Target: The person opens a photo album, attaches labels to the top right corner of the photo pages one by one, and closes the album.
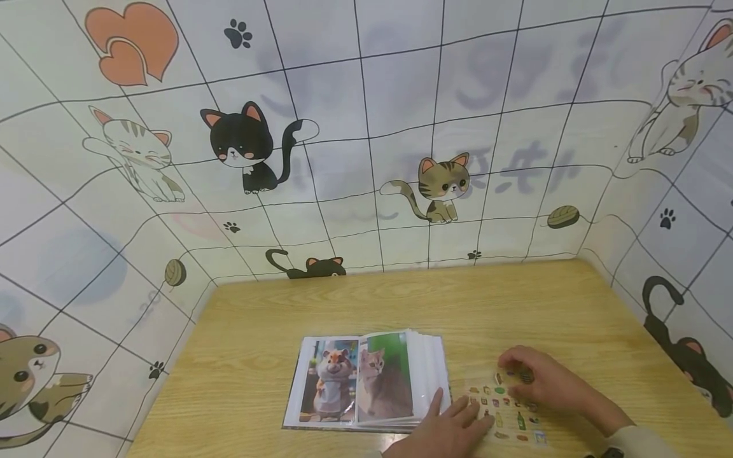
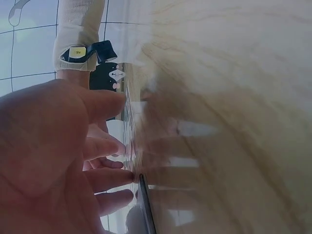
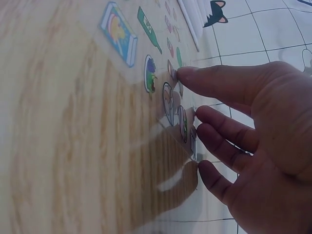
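Observation:
A transparent sticker sheet (image 1: 504,413) printed with small food and bottle pictures lies on the table. My left hand (image 1: 446,426) rests with spread fingers at the sheet's left edge, its thumb close to the lower right corner of an open photo album (image 1: 424,375). At the sheet's upper right, my right hand (image 1: 541,381) touches the surface with its fingertips. Seen from the right wrist, the thumb (image 3: 195,78) presses beside a small sticker, apart from the other fingers. A green bottle sticker (image 3: 148,29) and a blue box sticker (image 3: 118,34) show nearby.
The album shows a hamster picture (image 1: 332,385) on the left and a cat picture (image 1: 383,381) on the right. A wood-grain table (image 1: 240,356) lies beneath, enclosed by cat-printed wall sheets (image 1: 343,159) at the back and both sides.

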`<state>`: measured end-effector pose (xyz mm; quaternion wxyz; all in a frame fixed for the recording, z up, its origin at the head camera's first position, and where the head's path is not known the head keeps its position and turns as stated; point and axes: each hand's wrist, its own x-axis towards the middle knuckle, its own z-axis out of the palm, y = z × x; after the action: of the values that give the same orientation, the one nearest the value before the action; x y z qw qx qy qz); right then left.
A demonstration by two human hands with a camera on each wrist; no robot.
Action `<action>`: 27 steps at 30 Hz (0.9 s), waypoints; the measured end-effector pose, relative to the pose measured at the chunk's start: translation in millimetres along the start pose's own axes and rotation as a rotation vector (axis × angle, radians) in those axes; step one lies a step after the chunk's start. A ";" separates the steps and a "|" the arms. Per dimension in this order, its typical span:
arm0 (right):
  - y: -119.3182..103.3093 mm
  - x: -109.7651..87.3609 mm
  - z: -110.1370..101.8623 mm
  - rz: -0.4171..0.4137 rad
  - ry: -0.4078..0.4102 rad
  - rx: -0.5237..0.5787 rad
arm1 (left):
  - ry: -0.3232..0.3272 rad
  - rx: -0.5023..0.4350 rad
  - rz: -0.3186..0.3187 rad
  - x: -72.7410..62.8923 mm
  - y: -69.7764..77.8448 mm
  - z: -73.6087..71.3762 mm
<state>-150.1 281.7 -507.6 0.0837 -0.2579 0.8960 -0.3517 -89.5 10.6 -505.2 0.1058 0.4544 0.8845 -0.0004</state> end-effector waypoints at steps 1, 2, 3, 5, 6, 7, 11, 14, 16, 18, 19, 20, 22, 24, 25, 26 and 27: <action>0.1 0.0 0.2 0.001 0.003 -0.001 | 0.009 0.003 0.004 -0.3 0.0 0.8; 0.1 0.0 0.5 0.004 0.007 0.000 | 0.016 0.008 0.005 -0.5 0.1 1.5; 0.0 -0.3 0.7 0.008 0.010 0.000 | 0.022 0.012 0.007 -0.6 0.4 2.3; -0.3 -0.9 1.0 0.018 0.016 0.000 | 0.030 0.018 0.009 -0.9 0.8 3.6; -0.4 -1.3 1.2 0.024 0.019 0.002 | 0.032 0.025 0.008 -0.9 1.1 4.0; -0.5 -1.7 1.5 0.032 0.021 0.001 | 0.030 0.023 0.007 -1.0 1.4 4.0; -0.2 -2.6 2.4 0.050 0.031 -0.008 | 0.005 0.010 0.000 -1.2 2.2 2.3; 1.1 -2.4 2.8 0.068 0.034 -0.015 | -0.007 -0.006 -0.005 -1.2 2.7 0.1; 2.0 -2.1 2.8 0.079 0.031 -0.016 | -0.016 -0.010 -0.011 -1.2 3.3 -1.1; 2.8 -1.9 2.9 0.085 0.030 -0.018 | -0.023 -0.018 -0.016 -1.2 4.0 -2.1; 3.0 -1.7 3.0 0.085 0.028 -0.017 | -0.029 -0.018 -0.020 -1.1 4.5 -2.5; 2.9 -1.6 3.0 0.087 0.025 -0.014 | -0.035 -0.020 -0.024 -1.0 5.0 -2.7; 2.8 -1.2 3.6 0.087 0.023 -0.007 | -0.045 -0.016 -0.032 -0.6 5.8 -2.8; 2.2 -0.7 4.1 0.099 0.018 0.004 | -0.050 -0.018 -0.036 0.1 6.4 -2.6; 1.7 -0.5 4.3 0.105 0.014 0.011 | -0.053 -0.017 -0.038 0.3 6.5 -2.5; 1.4 -0.3 4.5 0.103 0.009 0.014 | -0.056 -0.017 -0.038 0.5 6.5 -2.3; 1.0 -0.2 4.6 0.096 0.008 0.016 | -0.057 -0.018 -0.039 0.8 6.6 -2.2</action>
<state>-148.8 279.7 -511.7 0.0991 -0.2125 0.9048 -0.3556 -85.1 15.3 -502.6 0.1348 0.4362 0.8897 -0.0074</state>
